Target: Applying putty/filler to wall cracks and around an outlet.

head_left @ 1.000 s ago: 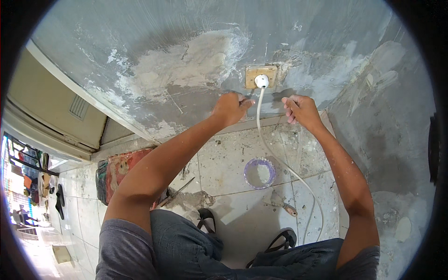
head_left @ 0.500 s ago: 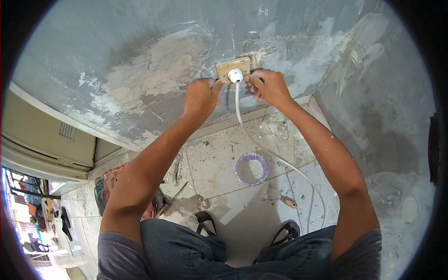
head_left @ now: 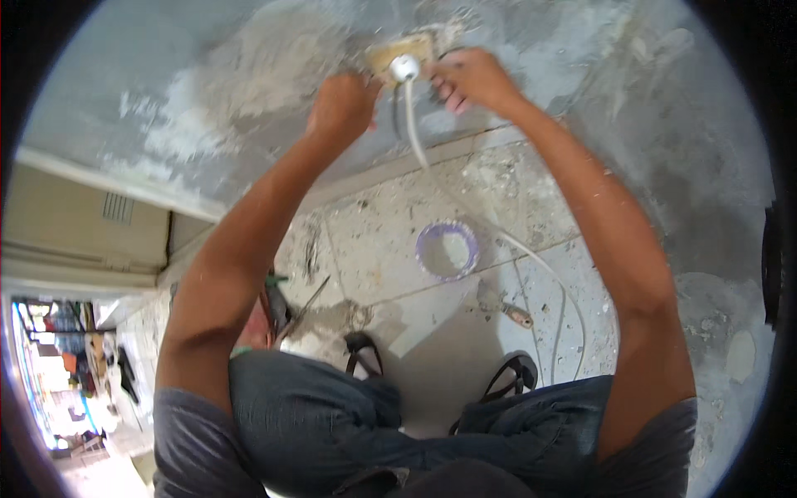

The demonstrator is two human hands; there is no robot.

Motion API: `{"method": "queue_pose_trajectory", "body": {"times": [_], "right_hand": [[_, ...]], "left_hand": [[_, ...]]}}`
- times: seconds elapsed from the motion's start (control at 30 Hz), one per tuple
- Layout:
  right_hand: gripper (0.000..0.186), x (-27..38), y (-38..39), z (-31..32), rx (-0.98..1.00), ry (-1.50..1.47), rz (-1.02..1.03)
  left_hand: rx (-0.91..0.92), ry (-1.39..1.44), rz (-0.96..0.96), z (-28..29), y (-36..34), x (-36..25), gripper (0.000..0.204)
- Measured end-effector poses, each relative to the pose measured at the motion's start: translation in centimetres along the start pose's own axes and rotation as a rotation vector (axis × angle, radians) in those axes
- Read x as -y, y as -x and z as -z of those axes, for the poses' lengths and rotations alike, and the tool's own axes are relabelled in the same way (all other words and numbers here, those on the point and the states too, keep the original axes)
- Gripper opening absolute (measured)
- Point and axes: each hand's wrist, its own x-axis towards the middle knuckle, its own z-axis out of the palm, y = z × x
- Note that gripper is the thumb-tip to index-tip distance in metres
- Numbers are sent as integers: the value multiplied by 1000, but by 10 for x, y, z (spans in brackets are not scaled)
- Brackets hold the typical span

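Observation:
A yellowed wall socket plate [head_left: 378, 59] is on the grey wall at the top middle. In its face sits a round white plug [head_left: 405, 68], from which a white cable [head_left: 413, 133] hangs and curves to the floor. My left hand [head_left: 342, 104] pinches at the plate's lower left edge, its fingers curled. At the right edge, my right hand [head_left: 473, 79] is closed, thumb and forefinger against the plate and the other fingers bent below. Blur hides the fingertips.
On the tiled floor stands a purple-rimmed tub [head_left: 447, 251]. A scraper [head_left: 518, 316] with a wooden handle lies near my right foot. Left of my feet are a thin rod [head_left: 309, 300] and a red bag-like thing [head_left: 256, 325], partly behind my left arm. The wall [head_left: 249, 91] is patched and rough.
The view has tilted, so the socket plate, plug and both hands appear higher in the picture. Both hands stay at the plate's edges, and the plug remains in it.

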Motion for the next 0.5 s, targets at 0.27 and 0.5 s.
{"method": "queue_pose_trajectory", "body": {"times": [0.27, 0.5], "right_hand": [[33, -53, 67, 59, 346, 736, 6], [24, -78, 96, -19, 1057, 667, -455]], "left_hand": [[599, 429, 122, 40, 60, -11, 26], [1012, 315, 435, 19, 283, 34, 65]]}}
